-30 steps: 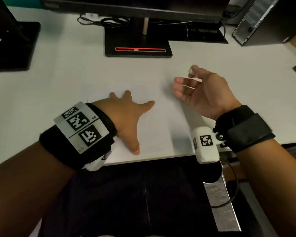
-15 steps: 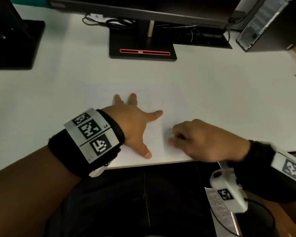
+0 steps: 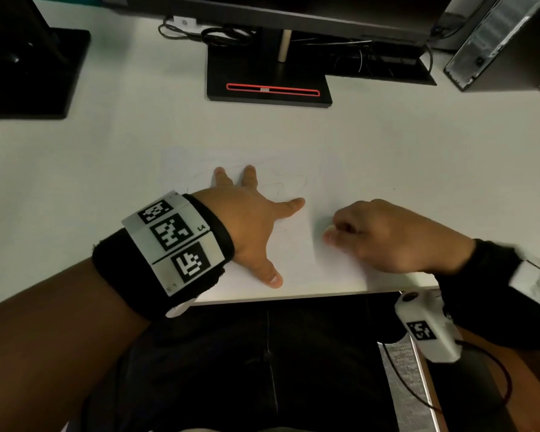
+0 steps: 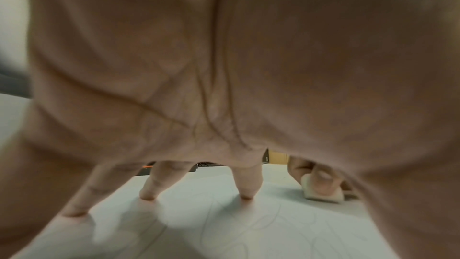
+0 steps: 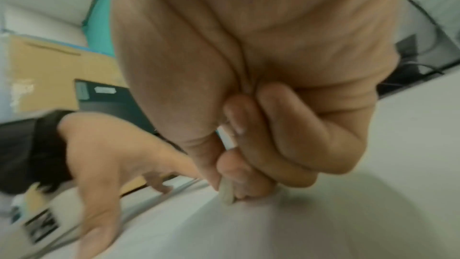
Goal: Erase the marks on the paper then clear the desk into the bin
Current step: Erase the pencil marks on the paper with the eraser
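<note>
Pinched eraser (image 4: pixel 323 190) in right hand (image 3: pixel 396 238), beside left hand (image 3: pixel 253 219) spread flat, pressing paper (image 3: pixel 300 254).

right hand (image 5: pixel 248 145): pinches eraser (image 5: pixel 226 192) | eraser on paper (image 5: pixel 273 229) | left hand (image 5: pixel 112 164): spread flat

Dim, even overhead light leaves soft shadows under the fingers (image 4: pixel 245 182) on the pale desk (image 3: pixel 418 157), while both wrist views are blurred, grainy and stretched at the edges.
</note>
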The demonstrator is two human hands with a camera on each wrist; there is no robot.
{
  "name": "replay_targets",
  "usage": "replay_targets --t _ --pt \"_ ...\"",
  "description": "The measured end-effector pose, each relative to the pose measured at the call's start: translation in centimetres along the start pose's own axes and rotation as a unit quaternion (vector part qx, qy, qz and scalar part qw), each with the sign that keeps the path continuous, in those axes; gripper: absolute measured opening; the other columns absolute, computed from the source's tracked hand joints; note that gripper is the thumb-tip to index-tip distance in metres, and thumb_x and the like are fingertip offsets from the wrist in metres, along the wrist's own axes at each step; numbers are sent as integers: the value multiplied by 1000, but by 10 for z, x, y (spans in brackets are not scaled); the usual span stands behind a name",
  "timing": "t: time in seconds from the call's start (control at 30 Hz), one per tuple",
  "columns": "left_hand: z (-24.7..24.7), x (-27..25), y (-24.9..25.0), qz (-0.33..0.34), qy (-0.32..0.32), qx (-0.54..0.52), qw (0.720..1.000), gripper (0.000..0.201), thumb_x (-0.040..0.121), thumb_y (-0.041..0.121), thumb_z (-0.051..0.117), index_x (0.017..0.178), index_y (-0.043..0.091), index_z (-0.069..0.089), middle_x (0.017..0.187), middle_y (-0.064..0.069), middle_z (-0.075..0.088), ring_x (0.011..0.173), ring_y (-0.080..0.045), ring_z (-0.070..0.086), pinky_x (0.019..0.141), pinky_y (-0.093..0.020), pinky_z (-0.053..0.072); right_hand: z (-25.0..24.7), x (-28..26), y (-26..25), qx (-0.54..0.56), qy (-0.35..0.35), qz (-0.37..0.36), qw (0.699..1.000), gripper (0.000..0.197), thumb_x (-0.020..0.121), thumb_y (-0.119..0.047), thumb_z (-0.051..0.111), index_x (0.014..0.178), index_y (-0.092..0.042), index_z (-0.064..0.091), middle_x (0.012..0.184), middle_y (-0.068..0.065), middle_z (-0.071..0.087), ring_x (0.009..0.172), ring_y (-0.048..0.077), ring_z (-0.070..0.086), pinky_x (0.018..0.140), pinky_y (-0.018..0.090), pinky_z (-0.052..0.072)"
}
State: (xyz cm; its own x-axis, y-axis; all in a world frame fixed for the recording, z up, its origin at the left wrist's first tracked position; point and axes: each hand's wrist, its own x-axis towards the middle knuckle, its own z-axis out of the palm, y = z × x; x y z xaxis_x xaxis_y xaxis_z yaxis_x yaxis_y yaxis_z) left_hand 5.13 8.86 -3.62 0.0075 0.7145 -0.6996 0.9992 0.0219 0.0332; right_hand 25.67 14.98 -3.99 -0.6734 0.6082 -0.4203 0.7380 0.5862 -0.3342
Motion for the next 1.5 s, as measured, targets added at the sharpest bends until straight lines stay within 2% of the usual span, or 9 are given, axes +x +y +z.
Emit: replay_targets --t 0.1,0.27,0.4,0.8,1.13,1.2,1.3,1.4,1.5 --pt "0 -1 0 -1 -2 0 1000 124 65 80 71 143 64 -23 159 -14 -35 144 -56 -23 114 -68 25 14 -8 -16 -19 -34 -58 998 39 103 -42 49 71 -19 51 62 -5 52 58 7 49 58 22 35" --pt "-1 -2 2 -4 -3 1 1000 123 66 79 71 143 63 -23 159 -14 -35 143 -55 -24 115 -68 24 5 2 -3 8 -4 -16 1000 41 103 -41 50 71 -15 53 62 -2 56 57 12 49 57 27 37" --pt "-2 -2 2 -4 -6 1 1000 123 66 79 71 143 63 -24 159 -14 -35 144 -56 -23 115 -68 23 14 -3 -17 -9 -30 -57 998 41 103 -41 50 71 -17 53 59 -5 53 55 7 50 55 22 36" --pt "-1 -3 2 -4 -8 -2 1000 122 69 76 72 143 63 -24 159 -13 -36 143 -55 -25 116 -66 24 -7 16 -5 7 -7 10 1000 44 103 -39 51 68 -12 50 64 0 55 59 17 49 56 29 37" --pt "2 -2 -2 7 -1 -9 1000 124 65 78 73 143 65 -22 161 -11 -33 144 -53 -24 115 -66 26 -11 22 -14 -12 -13 -6 1000 43 104 -35 48 72 -6 55 70 5 60 66 21 55 59 31 41" --pt "2 -2 -3 10 -1 -11 1000 124 65 77 73 143 65 -22 161 -10 -33 145 -53 -24 115 -65 26 -3 20 -23 -34 -47 -35 998 43 105 -35 47 75 -7 57 76 5 62 70 19 57 62 29 41" --pt "3 -2 -4 11 -4 -15 1000 124 65 77 74 143 65 -22 160 -9 -34 145 -52 -25 116 -65 25 -13 27 -18 -27 -36 -16 999 44 104 -35 48 68 -11 52 64 -1 53 60 12 49 55 23 32" --pt "2 -3 -3 8 -2 -16 1000 129 65 76 75 145 61 -24 160 -9 -35 145 -51 -26 116 -66 24 -21 34 -10 -19 7 10 1000 44 104 -34 49 71 -5 56 64 3 55 60 16 50 52 24 33" --pt "2 -4 -2 1 2 -11 1000 138 65 74 77 148 49 -31 160 -10 -35 145 -51 -24 117 -63 25 -12 35 -16 -33 -29 -22 999 45 104 -36 48 74 -3 57 75 10 62 68 22 56 59 31 39"
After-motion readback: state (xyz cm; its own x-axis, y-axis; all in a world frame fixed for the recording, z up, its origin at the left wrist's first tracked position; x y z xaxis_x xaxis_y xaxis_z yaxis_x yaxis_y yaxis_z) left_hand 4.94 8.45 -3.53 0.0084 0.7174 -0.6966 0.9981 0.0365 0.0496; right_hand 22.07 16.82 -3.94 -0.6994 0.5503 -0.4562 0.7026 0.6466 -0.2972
